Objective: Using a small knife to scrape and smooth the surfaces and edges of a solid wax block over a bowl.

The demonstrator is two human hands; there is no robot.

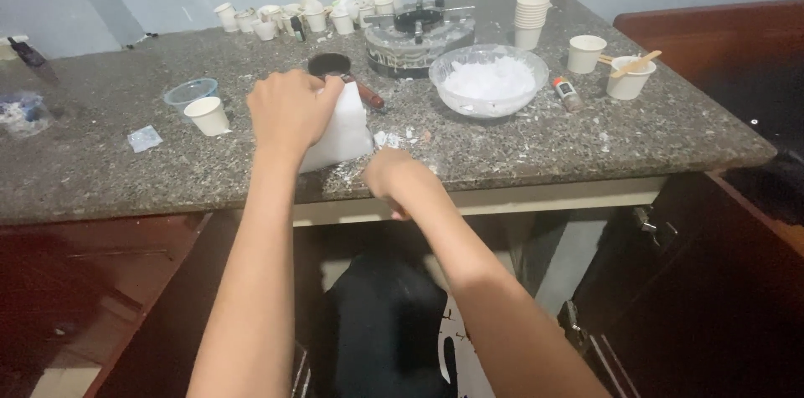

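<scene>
Granite, dark and speckled, is forming the top of the table [100, 172], and a person's two bare arms are reaching over its near edge. Left hand [289, 109] is lying on top of a white block [345, 134], fingers curled together over its upper edge and gripping it; the block is standing near the front middle of the table. Right hand [394, 176] is resting just beside the block's lower right, at the table's edge, loosely closed; whether its fingers are pinching anything cannot be told. White crumbs [394, 140] are lying scattered around both hands. Behind the block, a small dark pan [331, 66] with a brown handle is sitting. Further right, a clear bowl [488, 80] is holding a white flaky mass. A round grey machine [417, 36] is standing behind the bowl. Paper cups are sitting about: one [207, 116] left of the block, a stack [531, 20] at the back, and one with a wooden stick [630, 76] at the right.
</scene>
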